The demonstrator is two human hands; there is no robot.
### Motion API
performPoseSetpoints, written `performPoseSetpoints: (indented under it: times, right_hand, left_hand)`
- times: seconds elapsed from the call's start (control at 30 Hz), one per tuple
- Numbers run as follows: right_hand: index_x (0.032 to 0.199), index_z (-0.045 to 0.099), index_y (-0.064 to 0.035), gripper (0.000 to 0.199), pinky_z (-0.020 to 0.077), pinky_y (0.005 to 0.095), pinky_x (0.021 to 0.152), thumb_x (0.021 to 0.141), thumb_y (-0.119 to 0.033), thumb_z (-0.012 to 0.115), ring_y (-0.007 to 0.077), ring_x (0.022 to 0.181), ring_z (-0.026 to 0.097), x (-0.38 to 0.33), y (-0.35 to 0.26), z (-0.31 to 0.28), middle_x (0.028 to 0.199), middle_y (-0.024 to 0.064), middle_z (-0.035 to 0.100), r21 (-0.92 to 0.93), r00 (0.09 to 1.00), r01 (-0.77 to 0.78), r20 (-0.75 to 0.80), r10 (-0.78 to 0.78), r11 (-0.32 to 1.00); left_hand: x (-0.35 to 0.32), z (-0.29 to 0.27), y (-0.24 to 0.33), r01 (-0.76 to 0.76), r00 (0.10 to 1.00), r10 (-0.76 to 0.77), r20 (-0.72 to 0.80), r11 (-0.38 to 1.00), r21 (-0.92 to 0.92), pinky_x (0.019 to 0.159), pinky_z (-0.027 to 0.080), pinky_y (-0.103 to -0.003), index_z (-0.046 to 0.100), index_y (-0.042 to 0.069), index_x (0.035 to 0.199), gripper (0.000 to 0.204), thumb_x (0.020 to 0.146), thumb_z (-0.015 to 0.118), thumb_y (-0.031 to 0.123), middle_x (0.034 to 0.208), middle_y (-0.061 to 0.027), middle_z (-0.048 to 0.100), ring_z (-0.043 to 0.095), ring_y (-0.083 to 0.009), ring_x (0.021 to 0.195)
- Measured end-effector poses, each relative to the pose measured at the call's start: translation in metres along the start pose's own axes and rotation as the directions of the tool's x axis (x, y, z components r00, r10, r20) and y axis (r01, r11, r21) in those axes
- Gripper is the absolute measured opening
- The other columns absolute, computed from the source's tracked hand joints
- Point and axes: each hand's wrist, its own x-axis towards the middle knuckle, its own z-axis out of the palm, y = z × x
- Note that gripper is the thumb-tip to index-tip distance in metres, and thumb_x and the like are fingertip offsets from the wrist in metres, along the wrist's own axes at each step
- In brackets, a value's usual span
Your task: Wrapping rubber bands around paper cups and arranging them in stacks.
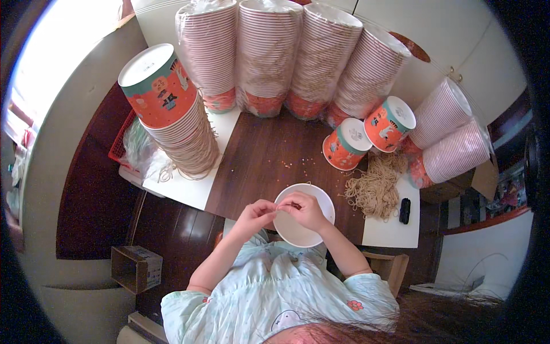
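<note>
In front of my body a white paper bucket (309,230) stands with its opening toward me, partly over the table's near edge. My left hand (256,218) is at its left rim, thumb and fingers pinched together. Over the bucket's opening my right hand (307,212) is closed in a pinch too, its fingertips meeting those of the left. Whatever lies between the fingertips is too small to make out. To the right, a tangled heap of tan cord (373,192) lies on the table. Beside it is a small black object (405,211).
Tall plastic-wrapped stacks of paper buckets (269,57) line the back. A leaning stack with cords (172,114) stands at the left. Two upturned orange buckets (346,143) and more wrapped stacks (455,152) are at the right. Small crumbs dot the brown tabletop (252,166). A cardboard box (137,268) sits lower left.
</note>
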Motion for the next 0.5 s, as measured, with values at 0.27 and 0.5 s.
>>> performPoseSetpoints:
  times: [0.27, 0.5]
  right_hand:
    - [0.079, 0.062, -0.0041, 0.009, 0.046, 0.0257, 0.058, 0.073, -0.011, 0.062, 0.0146, 0.065, 0.058, 0.0, 0.003, -0.002, 0.075, 0.0059, 0.061, 0.074, 0.984, -0.17, 0.071, 0.165, 0.983]
    - [0.08, 0.061, -0.0025, 0.01, 0.0462, 0.0261, 0.06, 0.076, -0.012, 0.06, 0.0133, 0.067, 0.058, -0.001, 0.008, -0.002, 0.076, 0.0059, 0.061, 0.067, 0.971, -0.226, 0.1, 0.219, 0.972]
  left_hand:
    - [0.003, 0.001, 0.003, -0.114, 0.993, 0.117, -0.02, 0.988, 0.109, 0.061, 0.039, -0.017, 0.053, 0.002, 0.083, 0.009, 0.082, 0.055, 0.011, 0.076, 0.0018, 0.055, 0.048, -0.0039, 0.069]
    - [0.005, -0.003, -0.001, -0.081, 0.995, 0.077, -0.067, 0.995, -0.051, 0.066, 0.041, -0.019, 0.05, 0.003, 0.08, 0.003, 0.081, 0.052, 0.004, 0.077, 0.0002, 0.055, 0.05, -0.0054, 0.072]
